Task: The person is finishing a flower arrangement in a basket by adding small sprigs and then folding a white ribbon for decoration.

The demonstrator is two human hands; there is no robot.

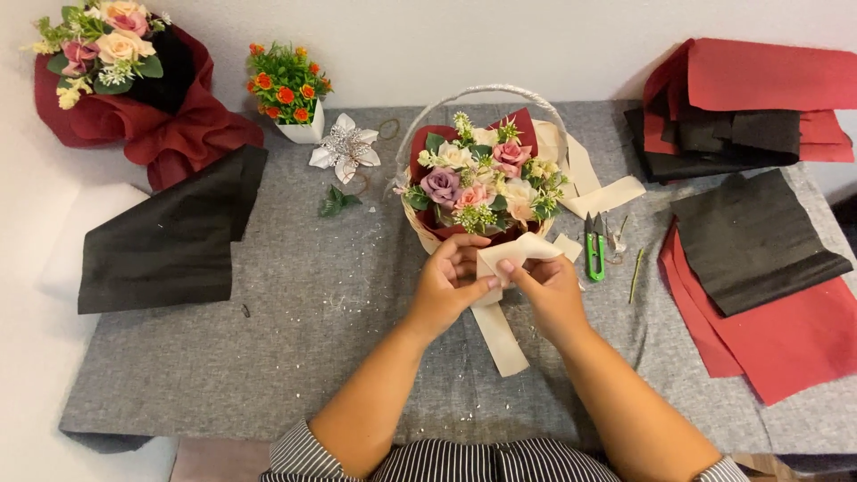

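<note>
Green thread snips (594,250) just right of the fingers, red-wrapped bouquet (125,80) far upper left, potted orange flowers (287,91), silver ornament flower (346,147), black wrapping sheet (170,236) left, red and black sheets (759,268) right.

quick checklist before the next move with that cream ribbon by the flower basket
1. Both hands on the ribbon: left hand and right hand pinch the cream ribbon: ok.
2. Ribbon tail lies flat on the grey cloth, untangled: ok.
3. Flower basket upright just behind the hands: ok.
4. Green snips beside the right hand, clear of the ribbon: ok.
5. Fold or knot properly formed: cannot tell, fingers cover it.
</note>
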